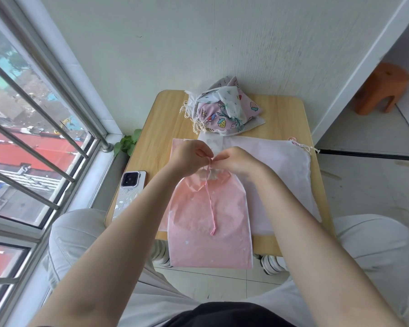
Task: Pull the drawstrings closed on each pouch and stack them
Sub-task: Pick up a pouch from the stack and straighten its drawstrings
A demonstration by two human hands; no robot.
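At table centre, left hand (187, 159) and right hand (237, 160) pinch the pink drawstring (209, 199) above the cinched pink pouch (208, 223); closed pouch pile (220, 109) at twelve o'clock.

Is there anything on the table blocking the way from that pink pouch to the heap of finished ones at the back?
Nothing solid, as far as I can see. Between the pink pouch and the pile of closed pouches lie only flat pouches, including a white one. The phone sits off to the left, clear of that path.
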